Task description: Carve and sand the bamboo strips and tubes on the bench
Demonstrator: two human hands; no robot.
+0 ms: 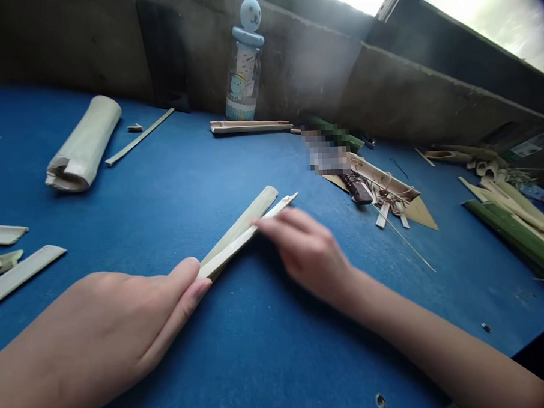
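Note:
My left hand [137, 321] pinches the near end of two pale bamboo strips between thumb and fingers. The narrower bamboo strip [237, 241] lies in front and angles up to the right. Behind it the wider bamboo strip [245, 220] spreads slightly apart towards its far end, above the blue table [242, 349]. My right hand [305, 250], a little blurred, has its fingers bent and closed at the narrower strip's far part. The thumb of that hand is mostly hidden.
A thick bamboo tube [86, 143] lies at the back left, with split pieces [27, 275] below it. A clear bottle [243, 79] stands by the wall. A partly pixelated tool with a dark handle [358, 188] lies among scraps. Green bamboo [512, 232] lies on the right.

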